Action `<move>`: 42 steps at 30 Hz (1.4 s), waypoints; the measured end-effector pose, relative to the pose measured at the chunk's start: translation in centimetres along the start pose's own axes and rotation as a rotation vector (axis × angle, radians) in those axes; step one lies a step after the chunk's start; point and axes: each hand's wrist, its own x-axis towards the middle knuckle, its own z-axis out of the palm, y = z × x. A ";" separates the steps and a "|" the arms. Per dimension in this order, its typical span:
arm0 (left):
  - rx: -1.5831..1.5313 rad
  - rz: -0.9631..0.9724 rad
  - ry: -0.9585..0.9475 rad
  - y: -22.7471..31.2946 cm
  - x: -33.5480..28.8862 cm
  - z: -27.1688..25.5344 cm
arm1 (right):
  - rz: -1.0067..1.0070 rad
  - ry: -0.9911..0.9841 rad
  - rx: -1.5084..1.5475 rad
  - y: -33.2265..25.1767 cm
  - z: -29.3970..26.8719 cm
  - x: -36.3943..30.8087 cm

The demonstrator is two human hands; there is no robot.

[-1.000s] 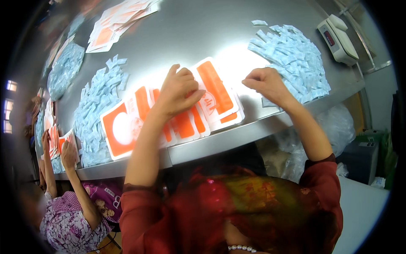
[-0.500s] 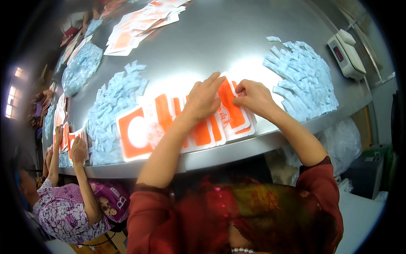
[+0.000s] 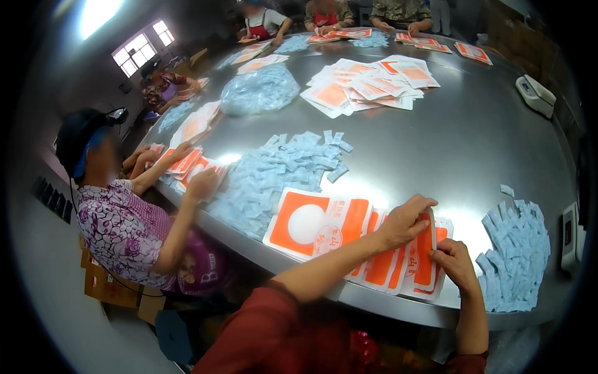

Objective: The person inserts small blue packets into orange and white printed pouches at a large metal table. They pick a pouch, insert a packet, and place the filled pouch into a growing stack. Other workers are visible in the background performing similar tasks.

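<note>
A row of overlapping flat orange-and-white pouches [image 3: 358, 218] lies along the near edge of the metal table. My left hand [image 3: 405, 223] reaches across the row and grips the upper edge of the rightmost top pouch [image 3: 425, 260], its fingertips curled at the corner. At that pouch's right edge, my right hand [image 3: 455, 263] pinches with thumb and fingers closed. Whether anything small sits in the pinch is hidden. To the right of my right hand is a heap of small light-blue sachets [image 3: 516, 255]. A larger heap of the same sachets [image 3: 274, 177] lies beyond the row on the left.
A co-worker in a patterned top [image 3: 134, 218] handles pouches at my left. Farther along the table lie a loose pouch pile [image 3: 374, 84] and a blue plastic bag [image 3: 260, 90]. Two white scales [image 3: 536, 95] stand near the right edge. Other people work at the far side.
My view has swung up and to the left, bringing the co-workers and the far table into sight. Both hands stay at the rightmost pouch, and my right hand has moved lower along its edge.
</note>
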 end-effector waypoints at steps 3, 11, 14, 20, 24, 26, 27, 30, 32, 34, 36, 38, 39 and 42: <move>0.072 0.039 -0.008 0.4 0.1 0.1 | 0.050 -0.023 -0.063 -0.6 -0.2 -0.6; 0.336 0.376 0.128 1.0 -0.7 1.4 | 0.055 0.108 0.107 1.8 0.3 -0.3; 0.389 0.539 0.029 0.7 -0.9 0.8 | 0.069 0.142 0.270 0.2 0.6 -0.4; 0.490 0.462 -0.159 1.1 -0.9 1.4 | 0.022 0.158 0.452 2.3 0.6 0.2; 0.540 0.459 -0.168 1.2 -0.9 1.2 | 0.019 0.160 0.490 2.7 0.9 0.3; 0.580 0.540 -0.081 0.9 -1.1 1.7 | -0.031 0.145 0.524 3.0 1.2 0.3; 0.590 0.549 -0.051 0.8 -1.1 2.2 | -0.060 0.139 0.540 3.3 1.3 0.1; 0.610 0.579 0.013 0.4 -1.4 3.0 | -0.084 0.107 0.524 4.7 1.4 0.0; 0.609 0.602 0.021 0.0 -1.3 2.9 | -0.052 0.031 0.426 4.2 0.9 -0.1; 0.596 0.603 0.036 -0.5 -1.2 2.5 | -0.027 -0.019 0.372 3.8 0.9 0.3; 0.608 0.594 0.033 -0.8 -1.2 2.5 | -0.027 -0.049 0.358 3.5 0.6 0.4; 0.641 0.579 0.006 -0.9 -1.2 2.3 | 0.094 -0.042 0.387 2.5 0.2 0.1; 0.633 0.589 0.012 -0.7 -1.2 2.3 | 0.155 -0.035 0.402 1.9 0.1 0.0; 0.608 0.616 0.015 0.1 -1.6 2.0 | 0.165 0.005 0.245 1.5 -0.1 0.1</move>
